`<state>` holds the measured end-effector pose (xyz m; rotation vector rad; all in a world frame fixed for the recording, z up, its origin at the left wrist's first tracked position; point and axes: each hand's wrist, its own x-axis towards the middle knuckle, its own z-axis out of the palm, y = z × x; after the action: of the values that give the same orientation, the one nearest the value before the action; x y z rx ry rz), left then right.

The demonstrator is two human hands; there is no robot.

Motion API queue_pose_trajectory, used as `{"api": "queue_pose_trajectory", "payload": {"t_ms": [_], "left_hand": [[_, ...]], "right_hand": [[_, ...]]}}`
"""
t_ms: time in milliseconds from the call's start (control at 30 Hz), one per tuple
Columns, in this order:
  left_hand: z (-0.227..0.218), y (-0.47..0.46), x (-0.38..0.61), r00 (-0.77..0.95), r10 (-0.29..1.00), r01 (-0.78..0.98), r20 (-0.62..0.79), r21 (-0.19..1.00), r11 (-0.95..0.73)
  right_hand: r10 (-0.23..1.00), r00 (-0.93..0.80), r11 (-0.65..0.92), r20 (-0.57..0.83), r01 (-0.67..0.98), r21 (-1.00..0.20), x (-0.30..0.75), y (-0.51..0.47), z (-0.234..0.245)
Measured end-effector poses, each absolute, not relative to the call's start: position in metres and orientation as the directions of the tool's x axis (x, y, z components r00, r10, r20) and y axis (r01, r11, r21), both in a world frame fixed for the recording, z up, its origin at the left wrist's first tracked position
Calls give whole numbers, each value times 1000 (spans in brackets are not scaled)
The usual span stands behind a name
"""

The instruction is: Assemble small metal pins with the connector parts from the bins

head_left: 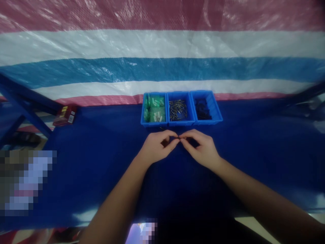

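My left hand [157, 147] and my right hand [200, 148] meet fingertip to fingertip over the blue cloth-covered table [88, 162], just in front of three blue bins. Both hands are pinched shut on a small dark part held between them; it is too small to name. The left bin [154, 109] holds green plastic pieces. In the middle bin [179, 109] lie several thin metal pins. The right bin [205, 107] holds small black parts.
A red box [65, 115] lies at the table's far left edge. A striped red, white and blue tarpaulin [162, 67] hangs behind the bins. Dark blue frame bars [22, 101] slant at both sides. Blurred patches sit at lower left.
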<state>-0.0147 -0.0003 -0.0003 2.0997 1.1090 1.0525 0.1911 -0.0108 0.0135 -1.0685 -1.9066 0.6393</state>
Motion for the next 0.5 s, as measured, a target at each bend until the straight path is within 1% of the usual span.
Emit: {"api": "queue_pose_trajectory", "payload": {"t_ms": [100, 333, 500], "left_hand": [[-2, 0, -15, 349, 847, 436, 401, 731, -525], [3, -1, -15, 375, 866, 455, 330, 749, -482], [-1, -1, -15, 350, 860, 430, 372, 751, -500]], "right_hand": [[859, -284, 511, 426, 438, -739, 191, -11, 13], [851, -308, 524, 426, 434, -733, 192, -11, 11], [867, -292, 497, 403, 457, -738, 192, -11, 12]]}}
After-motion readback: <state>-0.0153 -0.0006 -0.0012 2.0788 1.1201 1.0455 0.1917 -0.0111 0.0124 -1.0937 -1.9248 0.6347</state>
